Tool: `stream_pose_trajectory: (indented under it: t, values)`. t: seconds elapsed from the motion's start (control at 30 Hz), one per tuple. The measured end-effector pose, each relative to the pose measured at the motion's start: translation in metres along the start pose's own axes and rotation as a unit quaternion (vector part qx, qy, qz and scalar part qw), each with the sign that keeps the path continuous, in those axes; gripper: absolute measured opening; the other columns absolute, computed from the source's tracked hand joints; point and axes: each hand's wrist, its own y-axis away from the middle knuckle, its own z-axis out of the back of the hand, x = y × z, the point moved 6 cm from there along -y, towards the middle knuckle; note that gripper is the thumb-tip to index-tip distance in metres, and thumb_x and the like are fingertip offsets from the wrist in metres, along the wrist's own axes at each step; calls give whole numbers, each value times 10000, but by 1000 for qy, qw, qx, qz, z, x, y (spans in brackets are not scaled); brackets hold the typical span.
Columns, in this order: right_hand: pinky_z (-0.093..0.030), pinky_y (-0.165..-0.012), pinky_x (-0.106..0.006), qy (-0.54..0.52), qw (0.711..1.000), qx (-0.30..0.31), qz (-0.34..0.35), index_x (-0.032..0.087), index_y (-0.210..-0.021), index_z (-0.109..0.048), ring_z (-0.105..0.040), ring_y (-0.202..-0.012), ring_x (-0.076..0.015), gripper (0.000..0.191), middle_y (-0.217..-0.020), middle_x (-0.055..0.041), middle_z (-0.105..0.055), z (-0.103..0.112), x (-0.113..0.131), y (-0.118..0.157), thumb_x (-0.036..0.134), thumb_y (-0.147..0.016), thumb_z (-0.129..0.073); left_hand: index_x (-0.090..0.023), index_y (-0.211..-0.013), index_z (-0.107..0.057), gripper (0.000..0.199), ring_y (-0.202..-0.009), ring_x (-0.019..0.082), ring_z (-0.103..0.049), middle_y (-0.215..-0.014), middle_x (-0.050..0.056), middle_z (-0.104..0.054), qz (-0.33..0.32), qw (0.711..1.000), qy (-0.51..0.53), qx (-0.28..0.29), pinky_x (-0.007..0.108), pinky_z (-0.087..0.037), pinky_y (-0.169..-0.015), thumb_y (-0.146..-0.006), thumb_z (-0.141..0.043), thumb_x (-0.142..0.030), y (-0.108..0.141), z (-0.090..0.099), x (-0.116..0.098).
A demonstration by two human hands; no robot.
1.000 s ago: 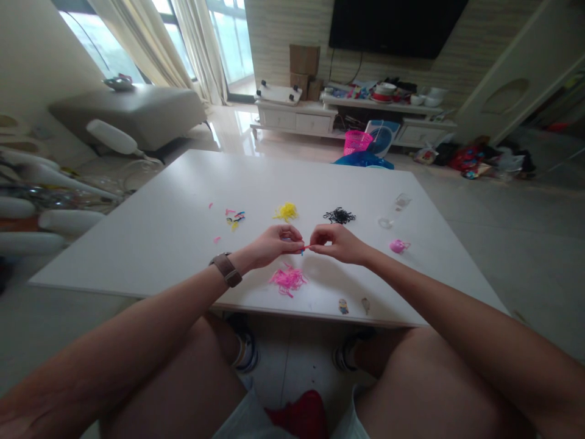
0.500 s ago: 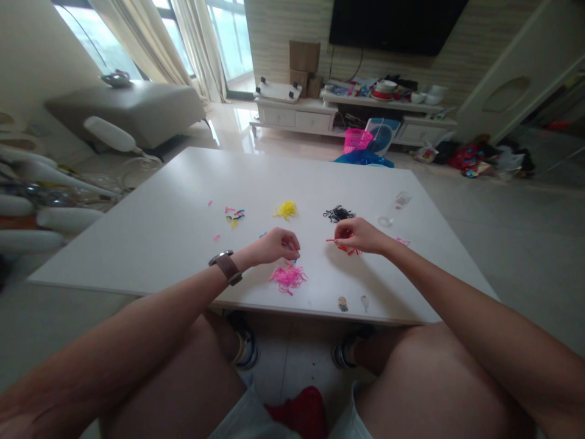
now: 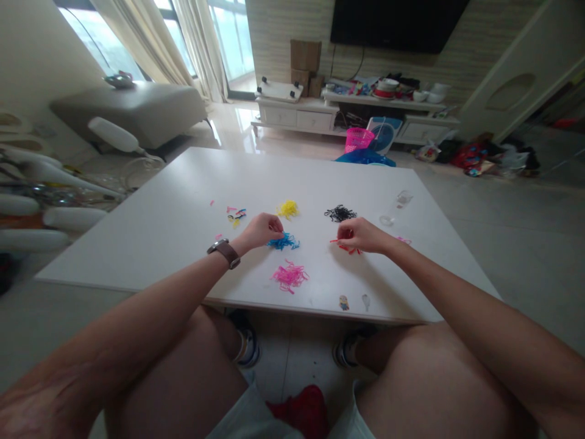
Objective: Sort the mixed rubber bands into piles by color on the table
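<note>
On the white table (image 3: pixel 173 213) lie small heaps of thin, short strips in different colours. My left hand (image 3: pixel 264 231) is over the left edge of the blue heap (image 3: pixel 286 241), fingertips pinched together; what is between them, if anything, is too small to see. My right hand (image 3: pixel 361 235) pinches a red strip (image 3: pixel 333 241), its end poking out to the left. Beneath that hand the red heap (image 3: pixel 351 250) is partly covered. A pink heap (image 3: pixel 291 277) sits nearer me, with yellow (image 3: pixel 287 209) and black (image 3: pixel 340 213) heaps farther off.
Mixed coloured scraps (image 3: pixel 236 215) lie at the left. Near the front edge are a small cartoon figure piece (image 3: pixel 343 302) and a pale, greyish piece (image 3: pixel 366 302). Clear items (image 3: pixel 404 198) lie at the right. A pink basket (image 3: pixel 359 139) stands beyond the table.
My left hand has moved away from me, from above the pink heap to the blue one, uncovering most of the blue strips. My right hand stays near the red heap with its strip.
</note>
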Motion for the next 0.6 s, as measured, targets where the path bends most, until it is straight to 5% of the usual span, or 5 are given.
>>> stream_pose_trajectory:
  t: [0.3,0.6]
  values:
    - [-418,-558,-235,61,998,-15,17,168,-727,-660,-584,-593,-124,66,-668,-11,-670,6,-10,-1,219,-752,-628,-149,-674,-701,58,-591,127,-594,-600,16,-665,-8,997,-71,-27,237,-428,-577,-640,-743,-171,0,13,-11]
    - [-403,-604,-258,161,985,22,-54,182,-733,-704,-591,-648,-144,99,-687,-19,-696,27,-49,9,243,-741,-626,-151,-725,-723,110,-616,139,-614,-656,27,-704,-26,998,-46,34,234,-428,-571,-652,-747,-230,7,3,-23]
